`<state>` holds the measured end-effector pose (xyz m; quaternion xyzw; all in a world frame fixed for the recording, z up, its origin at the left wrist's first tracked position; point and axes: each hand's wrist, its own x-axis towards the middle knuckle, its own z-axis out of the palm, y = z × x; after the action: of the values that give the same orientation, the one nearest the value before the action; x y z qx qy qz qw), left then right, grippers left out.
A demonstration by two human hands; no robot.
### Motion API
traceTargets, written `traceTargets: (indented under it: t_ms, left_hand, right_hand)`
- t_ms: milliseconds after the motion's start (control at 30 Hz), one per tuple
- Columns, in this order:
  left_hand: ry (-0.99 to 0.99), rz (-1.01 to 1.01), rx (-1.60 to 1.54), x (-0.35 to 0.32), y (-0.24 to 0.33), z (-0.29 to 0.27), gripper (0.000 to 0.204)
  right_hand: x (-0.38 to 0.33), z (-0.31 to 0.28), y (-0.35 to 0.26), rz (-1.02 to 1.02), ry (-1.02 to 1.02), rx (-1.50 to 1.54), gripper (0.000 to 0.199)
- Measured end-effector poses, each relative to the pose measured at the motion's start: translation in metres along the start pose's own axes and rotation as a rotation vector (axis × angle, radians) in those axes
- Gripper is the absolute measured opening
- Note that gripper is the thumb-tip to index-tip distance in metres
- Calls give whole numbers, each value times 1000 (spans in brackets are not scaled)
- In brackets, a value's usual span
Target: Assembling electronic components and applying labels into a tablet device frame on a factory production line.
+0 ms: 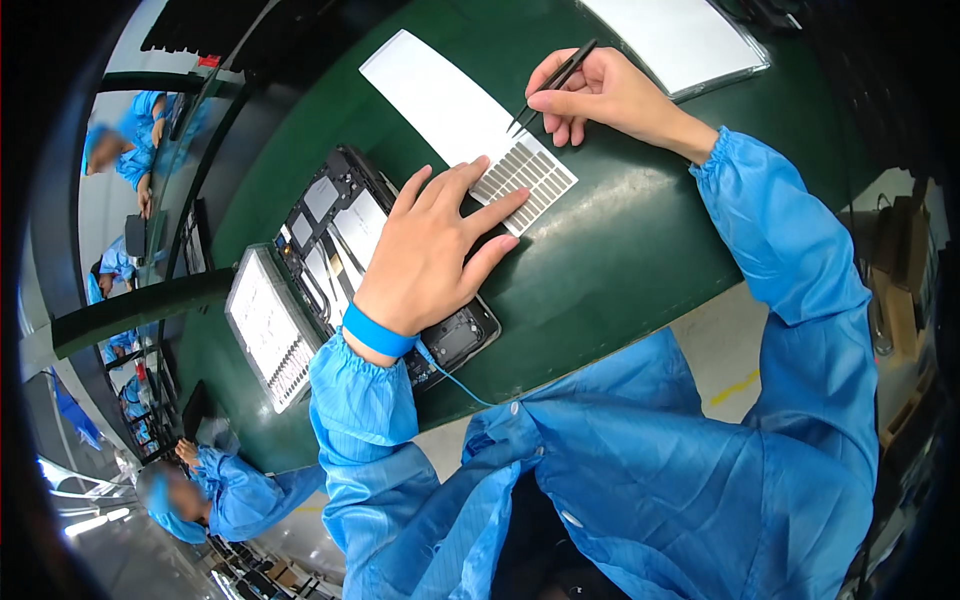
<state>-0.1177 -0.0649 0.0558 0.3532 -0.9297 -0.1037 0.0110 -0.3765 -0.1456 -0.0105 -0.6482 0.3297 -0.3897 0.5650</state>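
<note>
Left hand [425,255] is lying flat w/ open grip, fingertips pinning the white backing sheet of small grey strips [470,125] on the green worktop [620,240]; right hand [600,95] is pinching thin black tweezers [552,85], tips right at the strips.

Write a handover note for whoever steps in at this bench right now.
Left hand: flat, fingers pressing the white sticker sheet down, palm over the opened device.
Right hand: holds black tweezers, tips at the sheet's strip rows.
Tray of small parts lies left of the device on the green table.
Done: device open, sheet pinned.
Left: no strip is lifted on the tweezers yet.
</note>
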Motion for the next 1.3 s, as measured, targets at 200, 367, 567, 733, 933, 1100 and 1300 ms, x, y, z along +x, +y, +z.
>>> traceTargets:
  t_ms: [200, 367, 567, 733, 933, 1100, 1300]
  left_hand:
    - [36, 10, 4, 0, -1, 3, 39]
    - [69, 23, -1, -3, -4, 6, 38]
    - [101, 39, -14, -5, -6, 9, 36]
    - [108, 27, -14, -5, -10, 10, 36]
    - [287, 65, -106, -30, -43, -26, 43]
    - [643, -413, -360, -105, -157, -22, 33]
    - [331, -870, -445, -112, -141, -1, 80]
  right_hand:
    - [-2, -6, -1, 28, -11, -59, 20]
    - [0, -1, -5, 22, -27, -111, 19]
    - [-1, -1, -4, -7, -52, -119, 16]
    - [2, -8, -1, -17, 1, 29, 23]
    - [3, -13, -2, 62, 167, 106, 23]
    - [8, -10, 5, 35, 121, 222, 16]
    - [11, -6, 10, 0, 166, 219, 20]
